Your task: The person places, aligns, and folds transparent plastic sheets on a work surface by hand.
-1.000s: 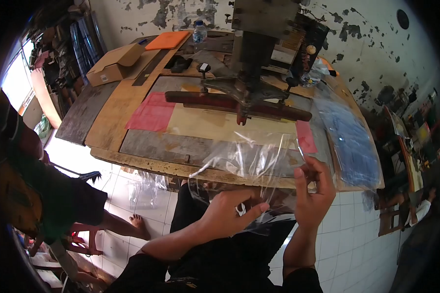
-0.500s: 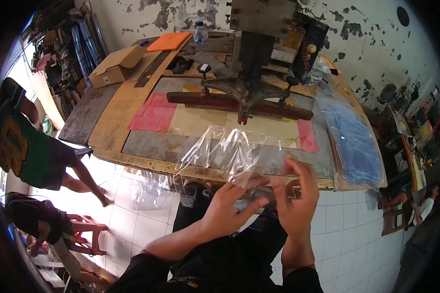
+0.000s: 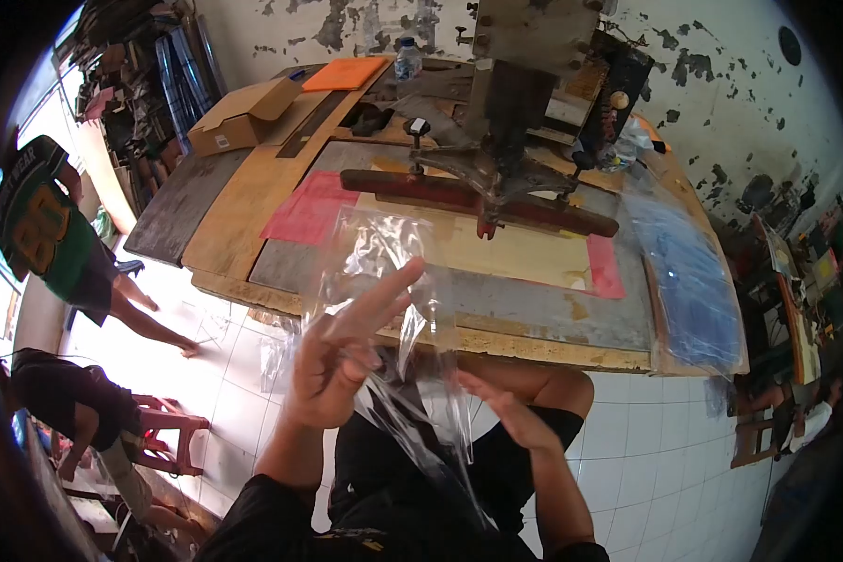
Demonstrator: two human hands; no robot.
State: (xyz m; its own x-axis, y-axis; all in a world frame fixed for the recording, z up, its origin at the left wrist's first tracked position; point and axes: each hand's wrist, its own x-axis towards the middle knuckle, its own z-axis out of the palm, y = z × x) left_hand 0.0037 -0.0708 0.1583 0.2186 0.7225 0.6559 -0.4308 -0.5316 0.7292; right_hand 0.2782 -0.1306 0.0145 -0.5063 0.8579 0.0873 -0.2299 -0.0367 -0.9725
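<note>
A clear plastic sheet or bag (image 3: 428, 323) hangs crinkled in front of me, from above the table's front edge down to my lap. My left hand (image 3: 342, 351) is at its left side, with the thumb and bent fingers closed on the film and other fingers stretched up across it. Glare partly hides the exact grip. Just right of the plastic's lower part, my right hand (image 3: 510, 412) is slightly blurred, its fingers stretched out and nothing visible in them. Beyond the plastic lies a cream sheet (image 3: 525, 251) with pink ends on the grey board (image 3: 496, 298).
A press with a dark red bar (image 3: 553, 214) overhangs the board. Bluish plastic sheets (image 3: 688, 300) lie at the table's right. A cardboard box (image 3: 239, 117), orange item (image 3: 345, 73) and bottle (image 3: 407, 61) stand farther back. People are at left, one in green (image 3: 61, 239), and at far right.
The plastic has swung more upright and downward over my lap. My left hand has moved left and up; my right hand has moved lower, away from my left. The view has shifted, and the person in green has stepped back.
</note>
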